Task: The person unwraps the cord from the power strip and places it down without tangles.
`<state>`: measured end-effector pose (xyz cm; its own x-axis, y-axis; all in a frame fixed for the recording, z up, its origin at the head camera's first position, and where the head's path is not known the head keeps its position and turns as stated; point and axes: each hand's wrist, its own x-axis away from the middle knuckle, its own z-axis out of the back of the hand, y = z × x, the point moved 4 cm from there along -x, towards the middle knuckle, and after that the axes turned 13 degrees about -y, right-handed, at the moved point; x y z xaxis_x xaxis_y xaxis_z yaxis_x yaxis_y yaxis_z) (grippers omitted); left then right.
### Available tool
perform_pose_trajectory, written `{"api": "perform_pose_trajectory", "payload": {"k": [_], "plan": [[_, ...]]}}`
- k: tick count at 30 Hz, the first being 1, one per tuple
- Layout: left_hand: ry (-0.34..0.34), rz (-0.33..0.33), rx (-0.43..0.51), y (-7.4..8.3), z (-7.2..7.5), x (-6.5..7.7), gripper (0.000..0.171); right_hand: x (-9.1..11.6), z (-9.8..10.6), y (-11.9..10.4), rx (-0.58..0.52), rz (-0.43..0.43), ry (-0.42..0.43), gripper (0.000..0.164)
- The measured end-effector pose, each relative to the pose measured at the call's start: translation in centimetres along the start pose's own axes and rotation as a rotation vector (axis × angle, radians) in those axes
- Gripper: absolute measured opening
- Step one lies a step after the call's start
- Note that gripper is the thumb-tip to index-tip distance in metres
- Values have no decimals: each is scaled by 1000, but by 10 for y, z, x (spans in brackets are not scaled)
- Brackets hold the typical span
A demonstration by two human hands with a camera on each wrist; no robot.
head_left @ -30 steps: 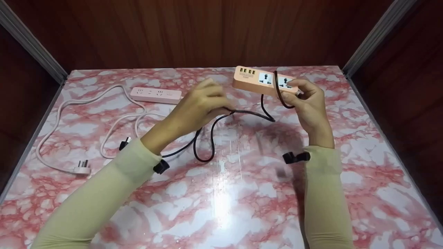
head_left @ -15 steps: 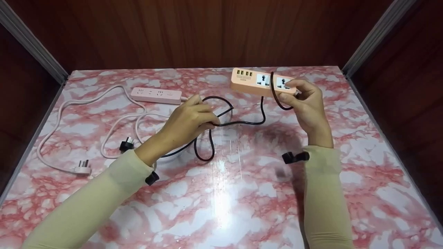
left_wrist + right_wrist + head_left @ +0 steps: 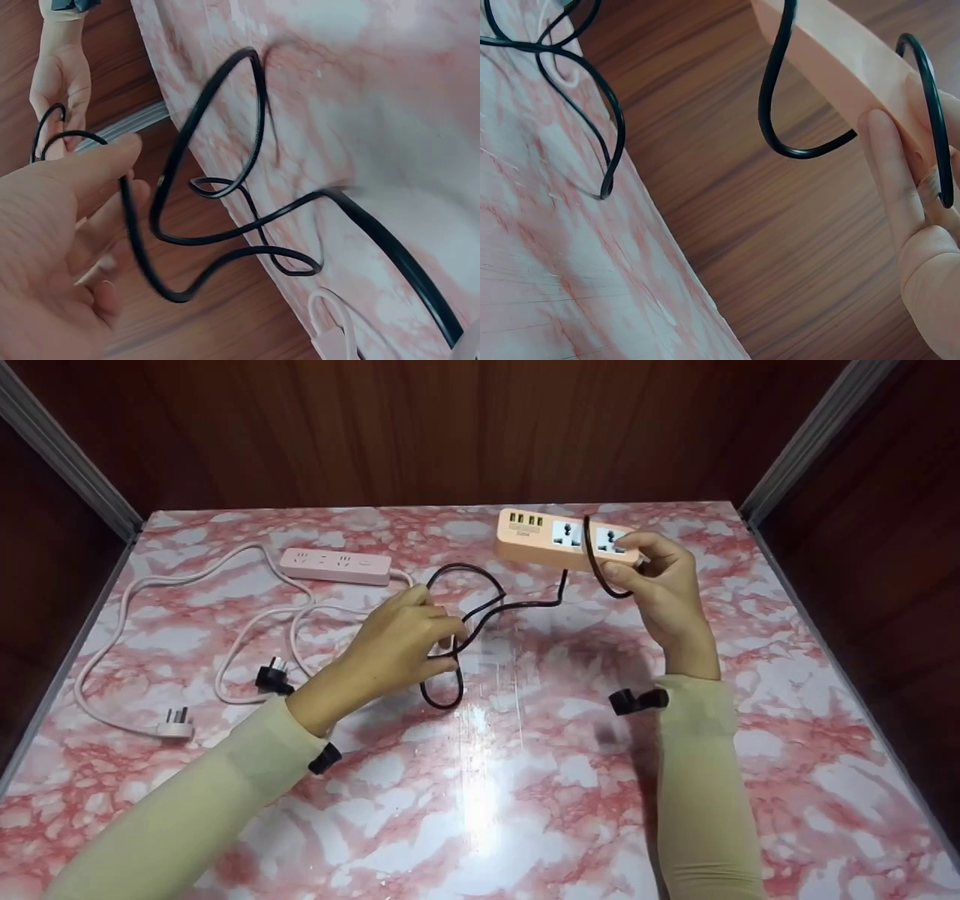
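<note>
My right hand (image 3: 667,600) holds an orange power strip (image 3: 525,551) by its right end, raised above the far side of the table. A turn of its black cable (image 3: 525,604) crosses over the strip. My left hand (image 3: 397,637) is above loose loops of that cable, left of centre. In the left wrist view its thumb and fingers stand apart, and the black cable (image 3: 210,238) passes behind the thumb. In the right wrist view, fingers (image 3: 889,157) press along the strip's side. The cable's black plug (image 3: 270,679) lies at the left, near my sleeve.
A pink power strip (image 3: 337,568) lies at the back left of the marbled table (image 3: 562,810). Its pale cord (image 3: 172,580) curves widely to a white plug (image 3: 176,727). Dark wood panels (image 3: 450,435) enclose the back and sides.
My left hand has moved left and toward me, and its fingers have parted from the black cable. The orange strip has shifted slightly left in my right hand.
</note>
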<state>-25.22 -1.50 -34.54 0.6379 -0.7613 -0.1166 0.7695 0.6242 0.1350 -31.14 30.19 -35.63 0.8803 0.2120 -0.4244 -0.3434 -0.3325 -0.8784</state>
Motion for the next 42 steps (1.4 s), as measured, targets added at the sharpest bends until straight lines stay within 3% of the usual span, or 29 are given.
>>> {"api": "perform_pose_trajectory", "payload": {"k": [5, 10, 19, 28, 42], "plan": [[-34, 65, 19, 3, 4, 1, 30, -1, -1, 0, 20, 2, -1, 25], [31, 128, 69, 9, 17, -2, 29, -1, 0, 1, 24, 4, 3, 26], [123, 171, 129, 27, 35, -22, 33, -1, 0, 1, 18, 4, -4, 26], [135, 218, 207, 36, 28, -39, 28, -2, -2, 2, 25, -8, -17, 26], [178, 182, 223, 33, 16, -49, 14, -2, -2, 3, 21, -20, -24, 27]]}}
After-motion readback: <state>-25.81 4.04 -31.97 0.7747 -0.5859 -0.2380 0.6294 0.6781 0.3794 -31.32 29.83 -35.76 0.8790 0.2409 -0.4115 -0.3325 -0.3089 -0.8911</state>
